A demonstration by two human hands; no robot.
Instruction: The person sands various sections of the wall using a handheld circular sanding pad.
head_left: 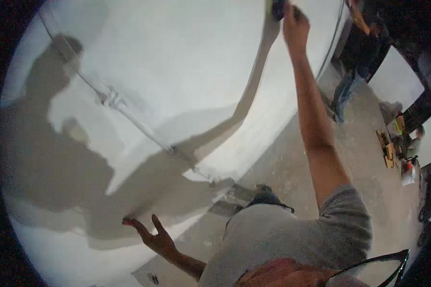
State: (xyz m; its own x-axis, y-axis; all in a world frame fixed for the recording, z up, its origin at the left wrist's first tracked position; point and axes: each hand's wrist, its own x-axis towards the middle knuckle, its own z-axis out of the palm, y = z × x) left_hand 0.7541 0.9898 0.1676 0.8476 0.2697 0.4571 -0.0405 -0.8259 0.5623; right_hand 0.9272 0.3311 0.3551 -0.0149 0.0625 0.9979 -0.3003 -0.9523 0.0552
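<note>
A large, smooth white curved surface [191,57] fills the left and top of the view, with my shadow across it. My right hand [297,28] is raised at the top, fingers closed round a small dark object [278,9] held at the surface. Its kind is not clear, since the frame edge cuts it off. Low on the left, my left hand [155,237] is open with the thumb apart and nothing in it. Its fingertips are at or very near the surface; I cannot tell if they touch.
A thin seam or rod [143,128] with rough lumps runs diagonally over the surface. Grey floor [277,162] lies below. At the upper right stands a person [361,57] in dark clothes. Farther off are a white panel [398,79], brown items [388,149] and another person [414,143].
</note>
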